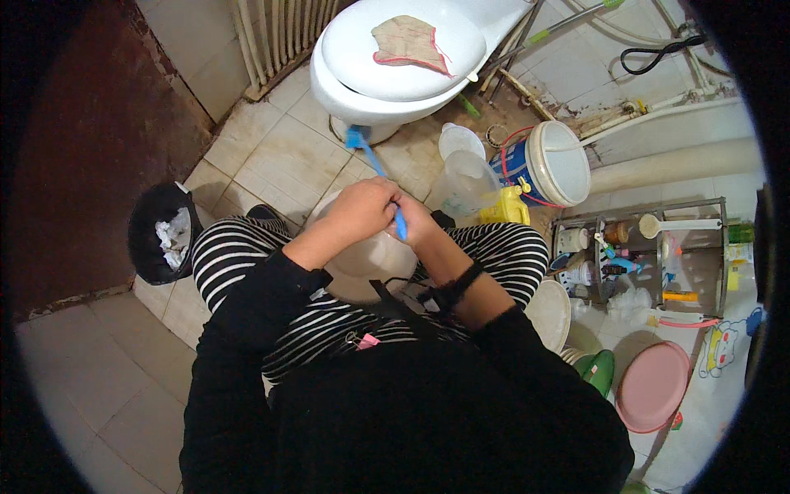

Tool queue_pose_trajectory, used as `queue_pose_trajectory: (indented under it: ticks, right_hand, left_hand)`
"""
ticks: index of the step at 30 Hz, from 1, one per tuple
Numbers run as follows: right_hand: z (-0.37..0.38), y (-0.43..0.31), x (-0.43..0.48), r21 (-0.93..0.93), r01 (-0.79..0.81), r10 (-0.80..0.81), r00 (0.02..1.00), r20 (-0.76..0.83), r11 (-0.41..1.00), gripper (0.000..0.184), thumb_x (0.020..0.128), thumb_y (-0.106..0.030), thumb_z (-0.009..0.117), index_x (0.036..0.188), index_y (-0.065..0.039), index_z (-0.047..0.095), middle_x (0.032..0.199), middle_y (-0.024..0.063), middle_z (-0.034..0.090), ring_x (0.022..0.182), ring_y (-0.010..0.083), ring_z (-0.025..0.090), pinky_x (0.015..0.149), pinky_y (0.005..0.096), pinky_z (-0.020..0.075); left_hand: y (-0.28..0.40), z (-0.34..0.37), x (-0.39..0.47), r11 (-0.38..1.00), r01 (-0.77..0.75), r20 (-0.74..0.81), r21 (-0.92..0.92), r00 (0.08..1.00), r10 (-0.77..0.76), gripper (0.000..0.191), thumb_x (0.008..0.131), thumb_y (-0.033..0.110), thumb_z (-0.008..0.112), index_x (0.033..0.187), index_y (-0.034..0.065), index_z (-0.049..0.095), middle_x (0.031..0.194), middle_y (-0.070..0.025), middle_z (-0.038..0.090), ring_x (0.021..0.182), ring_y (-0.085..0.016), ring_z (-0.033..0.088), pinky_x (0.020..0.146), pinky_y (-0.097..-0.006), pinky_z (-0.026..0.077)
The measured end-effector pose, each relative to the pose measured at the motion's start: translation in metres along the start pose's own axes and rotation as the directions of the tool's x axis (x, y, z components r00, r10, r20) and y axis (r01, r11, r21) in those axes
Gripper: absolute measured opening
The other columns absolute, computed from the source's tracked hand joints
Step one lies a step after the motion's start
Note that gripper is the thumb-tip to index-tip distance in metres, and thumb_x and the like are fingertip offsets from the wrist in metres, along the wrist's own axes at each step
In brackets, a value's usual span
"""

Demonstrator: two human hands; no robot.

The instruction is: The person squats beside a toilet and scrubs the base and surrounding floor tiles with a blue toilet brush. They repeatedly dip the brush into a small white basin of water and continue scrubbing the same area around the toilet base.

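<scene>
A blue long-handled brush (373,159) is gripped by both hands. My left hand (365,207) wraps the handle from the left, overlapping my right hand (412,216), which closes round the handle's lower end. The brush head lies against the foot of the white toilet (364,108). Below my hands, between my knees, is a pale basin (370,268), partly hidden by my forearms. A beige cloth with red edging (407,43) rests on the closed toilet lid.
At left stands a black bin (145,231) with crumpled paper. To the right are a clear plastic tub (466,182), a yellow jug (507,207) and a blue-and-white bucket (558,163). A grey rack (642,210) of bottles and a pink basin (654,387) stand farther right.
</scene>
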State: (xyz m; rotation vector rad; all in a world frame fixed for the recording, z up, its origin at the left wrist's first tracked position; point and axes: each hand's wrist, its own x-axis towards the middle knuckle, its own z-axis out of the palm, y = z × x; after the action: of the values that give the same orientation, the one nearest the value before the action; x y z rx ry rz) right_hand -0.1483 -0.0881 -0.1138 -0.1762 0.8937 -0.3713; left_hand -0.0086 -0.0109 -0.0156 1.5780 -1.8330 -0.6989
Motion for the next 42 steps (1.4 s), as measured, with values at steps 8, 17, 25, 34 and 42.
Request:
queue_pose_trajectory:
  ticks: [8,17,25,34,42]
  right_hand:
    - [-0.008,-0.034,-0.097,0.189,-0.038,0.018,0.994,0.106,0.981,0.019,0.096,-0.031,0.046,0.089,-0.014,0.05,0.061,-0.0042,0.043,0.046,0.0087,0.038,0.039,0.0254,0.0303]
    - [-0.011,-0.062,0.007,0.162,-0.016,-0.009,0.989,0.15,0.987,0.032,0.094,-0.033,0.047,0.072,-0.011,0.042,0.052,-0.0034,0.038,0.044,0.0117,0.037,0.04,0.0264,0.0297]
    - [-0.012,-0.092,0.061,-0.137,0.034,-0.035,0.999,-0.004,0.99,0.033,0.094,-0.032,0.042,0.068,-0.012,0.04,0.057,-0.0035,0.039,0.051,0.0116,0.041,0.046,0.0259,0.0326]
    - [-0.002,-0.003,0.026,-0.681,0.243,-0.353,0.935,-0.025,0.691,0.029,0.093,-0.031,0.045,0.072,-0.012,0.045,0.064,-0.0038,0.044,0.058,0.0117,0.045,0.052,0.0257,0.0365]
    - [-0.006,-0.032,0.043,-0.624,0.189,-0.169,0.981,0.092,0.758,0.026,0.093,-0.031,0.049,0.077,-0.011,0.051,0.068,-0.0036,0.05,0.062,0.0126,0.049,0.056,0.0259,0.0399]
  left_hand:
    - [0.011,0.007,0.0,0.999,-0.001,0.058,0.041,0.998,-0.001,0.017,0.08,0.014,0.058,0.094,0.0053,0.061,0.088,-0.0146,0.061,0.087,-0.035,0.06,0.074,-0.0449,0.048]
    - [0.006,0.018,0.002,0.999,0.039,0.135,0.008,0.99,-0.04,0.015,0.079,0.013,0.057,0.091,0.0062,0.06,0.088,-0.0138,0.061,0.087,-0.034,0.061,0.074,-0.0455,0.049]
    - [-0.007,0.024,0.007,0.994,-0.056,0.063,0.091,0.997,0.05,0.012,0.077,0.013,0.056,0.088,0.0078,0.06,0.086,-0.0144,0.062,0.084,-0.033,0.062,0.07,-0.0464,0.05]
    - [0.007,0.03,0.003,0.993,-0.087,-0.011,0.084,0.996,0.088,0.013,0.076,0.012,0.056,0.085,0.0044,0.059,0.085,-0.0161,0.064,0.077,-0.034,0.064,0.064,-0.0445,0.052]
    - [0.003,0.022,0.006,0.959,-0.192,-0.013,0.207,0.98,0.199,0.021,0.071,0.011,0.06,0.088,-0.0006,0.062,0.087,-0.0198,0.063,0.078,-0.034,0.064,0.068,-0.0438,0.053]
